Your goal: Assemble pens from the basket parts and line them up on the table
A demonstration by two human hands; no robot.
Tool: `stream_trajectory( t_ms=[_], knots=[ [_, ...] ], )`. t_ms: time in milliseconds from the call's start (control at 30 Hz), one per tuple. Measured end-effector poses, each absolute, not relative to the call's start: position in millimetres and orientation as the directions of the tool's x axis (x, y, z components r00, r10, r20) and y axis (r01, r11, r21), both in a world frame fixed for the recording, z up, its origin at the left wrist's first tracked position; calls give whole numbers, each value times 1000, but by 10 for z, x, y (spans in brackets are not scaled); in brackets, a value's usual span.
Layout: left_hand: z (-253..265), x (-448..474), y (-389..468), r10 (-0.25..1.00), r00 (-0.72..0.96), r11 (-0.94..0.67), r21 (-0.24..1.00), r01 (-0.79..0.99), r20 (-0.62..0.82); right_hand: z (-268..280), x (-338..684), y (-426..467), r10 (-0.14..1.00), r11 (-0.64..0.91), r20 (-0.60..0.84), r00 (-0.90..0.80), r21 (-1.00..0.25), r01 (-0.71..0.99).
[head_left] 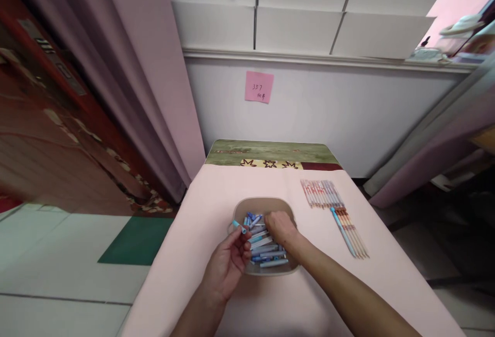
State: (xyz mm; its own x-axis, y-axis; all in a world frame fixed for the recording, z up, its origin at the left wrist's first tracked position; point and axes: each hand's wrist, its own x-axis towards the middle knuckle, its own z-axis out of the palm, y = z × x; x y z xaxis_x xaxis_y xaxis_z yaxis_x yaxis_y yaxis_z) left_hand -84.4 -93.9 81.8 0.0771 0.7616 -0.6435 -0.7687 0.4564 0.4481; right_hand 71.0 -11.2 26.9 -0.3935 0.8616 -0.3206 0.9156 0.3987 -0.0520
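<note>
My left hand pinches a light-blue pen cap between thumb and fingertips, its hollow end facing right. It is held over the left side of a beige plastic bin. Inside the bin lie several blue, purple and white pens and loose caps. My right hand reaches into the bin's right side with its fingers curled downward; the fingertips and anything in them are hidden. To the right, a row of patterned pens lies on the table. Below that row is a group of pens with brown tops, with a light-blue pen along its left side.
A pink cloth covers the table; a green patterned strip shows at its far end. Behind stands a white wall with a pink note. Purple curtains hang on the left, and a grey-pink curtain on the right.
</note>
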Motion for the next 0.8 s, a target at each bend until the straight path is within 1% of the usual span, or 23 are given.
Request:
stream_trajectory(
  t_ms=[100, 233, 433, 567, 700, 800],
  knots=[
    [829, -875, -927, 772, 57, 436, 462, -772, -633, 241, 730, -105, 858, 406, -328, -397, -41, 913],
    [844, -860, -922, 780, 54, 427, 467, -775, -623, 228, 753, -93, 860, 422, -295, -416, -47, 906],
    [826, -764, -969, 768, 101, 458, 432, -777, -632, 245, 759, -100, 849, 464, -234, -473, -95, 881],
    [835, -740, -998, 762, 153, 474, 380, -794, -630, 307, 778, -125, 847, 479, -197, -494, -123, 869],
    [837, -788, -991, 764, 169, 469, 357, -808, -622, 451, 892, -189, 874, 445, -132, -468, -174, 879],
    [819, -853, -981, 775, 105, 434, 404, -805, -623, 576, 1041, -257, 908, 390, -57, -416, -252, 886]
  ],
)
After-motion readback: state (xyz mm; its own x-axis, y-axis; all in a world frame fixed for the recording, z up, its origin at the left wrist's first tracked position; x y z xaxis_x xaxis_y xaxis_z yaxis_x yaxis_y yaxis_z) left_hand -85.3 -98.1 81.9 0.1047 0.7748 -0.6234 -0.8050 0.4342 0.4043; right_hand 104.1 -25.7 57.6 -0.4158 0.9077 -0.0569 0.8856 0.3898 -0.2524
